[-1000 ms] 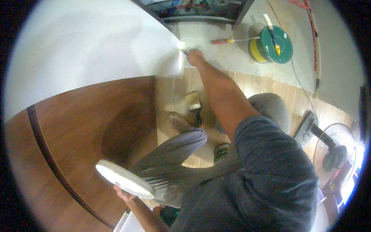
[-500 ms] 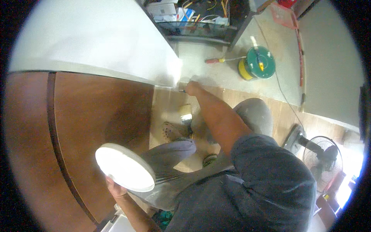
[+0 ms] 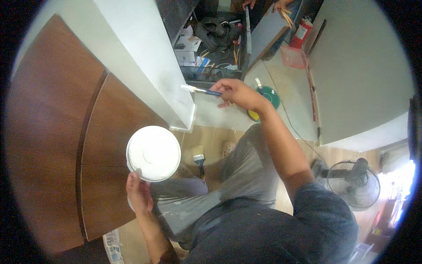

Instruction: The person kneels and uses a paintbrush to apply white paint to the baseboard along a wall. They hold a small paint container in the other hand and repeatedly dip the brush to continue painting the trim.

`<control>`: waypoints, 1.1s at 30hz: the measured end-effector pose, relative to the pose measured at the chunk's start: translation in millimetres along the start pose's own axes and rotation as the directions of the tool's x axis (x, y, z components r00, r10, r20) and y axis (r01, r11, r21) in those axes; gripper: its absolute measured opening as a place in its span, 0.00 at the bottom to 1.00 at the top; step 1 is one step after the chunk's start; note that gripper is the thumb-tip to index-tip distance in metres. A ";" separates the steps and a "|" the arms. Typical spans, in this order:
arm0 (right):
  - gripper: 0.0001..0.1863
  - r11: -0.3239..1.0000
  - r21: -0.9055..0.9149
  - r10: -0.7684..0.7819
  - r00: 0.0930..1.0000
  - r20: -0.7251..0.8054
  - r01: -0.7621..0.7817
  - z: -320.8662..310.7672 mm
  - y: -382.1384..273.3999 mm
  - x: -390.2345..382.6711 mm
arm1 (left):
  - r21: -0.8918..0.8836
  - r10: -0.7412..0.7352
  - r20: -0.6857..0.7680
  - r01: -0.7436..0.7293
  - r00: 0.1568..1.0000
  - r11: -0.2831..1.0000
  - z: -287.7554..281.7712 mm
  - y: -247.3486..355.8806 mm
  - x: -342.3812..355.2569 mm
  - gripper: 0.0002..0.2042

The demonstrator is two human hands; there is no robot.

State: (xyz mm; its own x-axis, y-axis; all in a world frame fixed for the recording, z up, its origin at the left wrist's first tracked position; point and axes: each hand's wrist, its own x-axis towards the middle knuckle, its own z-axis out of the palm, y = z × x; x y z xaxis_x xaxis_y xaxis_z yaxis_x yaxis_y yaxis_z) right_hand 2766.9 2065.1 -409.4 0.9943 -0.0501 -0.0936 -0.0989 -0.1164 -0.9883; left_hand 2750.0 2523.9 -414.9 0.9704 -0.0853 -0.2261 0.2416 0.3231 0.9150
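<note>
My left hand [image 3: 140,196] grips the rim of a round white bucket lid [image 3: 166,152], its thumb on the face, beside the brown wooden panels. White paint appears to cover the lid's upturned face. In my right hand [image 3: 235,93] is a slim paintbrush [image 3: 205,91] with a dark blue handle, held level. Its whitish tip points left, in front of the white wall corner [image 3: 169,75]; whether it touches the wall I cannot tell. Below, on the wood-look floor by my feet, lies a wider paintbrush [image 3: 199,163] with a dark handle.
A green-topped bucket [image 3: 271,97] stands beyond my right forearm, partly hidden. An open black drawer [image 3: 206,72] holds boxes and cables. At the top, another person's hand [image 3: 281,5] is near tan sticks and a panel. A fan [image 3: 354,185] and its cord are at right.
My right hand has risen from the wall's foot with the slim brush. The lid has moved right and up, its face now turned upward. Another person's hands have come into view.
</note>
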 end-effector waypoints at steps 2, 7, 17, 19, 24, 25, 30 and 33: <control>0.17 0.972 -0.176 -0.160 0.987 -0.009 0.156 19.4 -40.7 -48.3 | -0.023 0.019 0.019 -0.019 1.000 1.000 10.8 -2.3 -6.9 0.10; 0.18 0.797 -0.551 -0.335 0.940 -0.064 0.247 53.8 -76.5 -110.7 | -0.055 0.051 0.031 -0.050 0.998 0.997 43.2 -11.8 -12.8 0.07; 0.19 0.742 -0.526 -0.449 0.891 0.069 0.415 123.8 -110.9 -109.3 | -0.023 0.104 -0.004 -0.104 0.995 0.994 27.3 -0.8 -31.5 0.05; 0.19 0.712 -0.536 -0.475 0.873 0.109 0.454 136.2 -109.7 -110.6 | -0.022 0.114 -0.020 -0.115 0.993 0.993 29.7 2.0 -37.3 0.04; 0.20 0.675 -0.616 -0.348 0.911 0.221 0.407 137.4 -96.6 -116.4 | -0.015 0.155 -0.029 -0.155 0.988 0.988 33.7 2.7 -39.0 0.06; 0.19 0.694 -0.600 -0.347 0.915 0.205 0.398 133.4 -98.8 -115.6 | -0.004 0.157 -0.034 -0.157 0.987 0.988 34.8 3.2 -37.7 0.05; 0.18 0.710 -0.566 -0.449 0.889 0.093 0.418 140.9 -103.9 -99.0 | -0.031 0.120 -0.037 -0.121 0.992 0.992 39.9 1.5 -36.3 0.06; 0.20 0.684 -0.622 -0.320 0.923 0.214 0.381 147.3 -99.5 -96.6 | 0.023 0.116 -0.112 -0.114 0.987 0.993 28.7 -1.0 -34.6 0.07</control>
State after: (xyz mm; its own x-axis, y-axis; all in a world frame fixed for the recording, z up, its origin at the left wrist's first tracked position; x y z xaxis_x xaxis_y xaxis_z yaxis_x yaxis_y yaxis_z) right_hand 2686.4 2227.6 -319.8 0.9576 0.2032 0.2043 0.2876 -0.7155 -0.6366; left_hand 2716.1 2499.4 -398.4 0.9863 0.0590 -0.1542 0.1288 0.3090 0.9423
